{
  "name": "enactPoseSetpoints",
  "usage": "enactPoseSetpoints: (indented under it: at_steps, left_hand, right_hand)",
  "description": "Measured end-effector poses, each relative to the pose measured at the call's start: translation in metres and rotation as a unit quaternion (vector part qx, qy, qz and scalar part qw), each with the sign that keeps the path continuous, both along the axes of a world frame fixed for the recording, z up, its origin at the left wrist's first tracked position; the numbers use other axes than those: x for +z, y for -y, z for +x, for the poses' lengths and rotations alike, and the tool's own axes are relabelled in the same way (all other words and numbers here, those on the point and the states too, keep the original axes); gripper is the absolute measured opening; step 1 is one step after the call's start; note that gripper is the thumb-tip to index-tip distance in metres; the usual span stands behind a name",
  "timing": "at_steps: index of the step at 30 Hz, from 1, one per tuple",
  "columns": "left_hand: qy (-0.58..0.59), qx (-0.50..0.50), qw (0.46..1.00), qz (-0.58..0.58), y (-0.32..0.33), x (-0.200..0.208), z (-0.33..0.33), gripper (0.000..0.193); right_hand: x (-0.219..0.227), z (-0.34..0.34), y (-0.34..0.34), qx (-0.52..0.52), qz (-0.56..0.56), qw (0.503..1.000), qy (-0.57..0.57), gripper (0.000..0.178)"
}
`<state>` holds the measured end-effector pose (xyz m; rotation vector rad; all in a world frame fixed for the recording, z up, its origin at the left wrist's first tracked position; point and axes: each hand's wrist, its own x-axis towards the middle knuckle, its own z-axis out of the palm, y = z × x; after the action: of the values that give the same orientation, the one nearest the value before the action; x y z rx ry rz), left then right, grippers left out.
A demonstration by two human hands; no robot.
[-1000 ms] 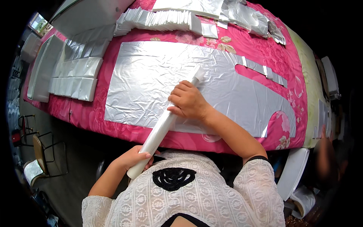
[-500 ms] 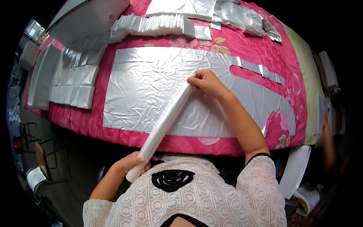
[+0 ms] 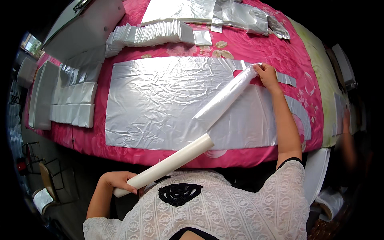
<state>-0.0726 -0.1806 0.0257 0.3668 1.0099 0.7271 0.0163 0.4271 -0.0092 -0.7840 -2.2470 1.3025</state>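
Pointing up and to the right, the white tube (image 3: 170,162) is in the left hand (image 3: 120,181), whose fingers close around its lower end, near the person's body. Its other end is over the near edge of the silver sheet (image 3: 148,104). Beyond this end, the shiny film (image 3: 228,98) stretches slantwise above the sheet; whether it touches the tube, one cannot tell. The right hand (image 3: 267,76) pinches the film's far end narrowly, between thumb and fingers. The sheet, full of wrinkles, is spread on the pink cloth (image 3: 240,159). Behind it stand folded packets (image 3: 148,35) in a row; to the left is a white box (image 3: 40,96).
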Motion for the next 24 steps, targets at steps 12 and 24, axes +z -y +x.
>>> enactPoseSetpoints:
  at_steps: [12, 24]
  left_hand:
    - [-0.74, -0.064, 0.556, 0.373, -0.189, 0.032, -0.019, 0.05]
    - [-0.667, -0.211, 0.572, 0.429, -0.183, -0.019, 0.036, 0.087]
  right_hand:
    - [0.024, -0.065, 0.113, 0.189, -0.027, 0.98, 0.06, 0.023]
    - [0.027, -0.079, 0.115, 0.037, 0.064, 0.995, 0.065, 0.033]
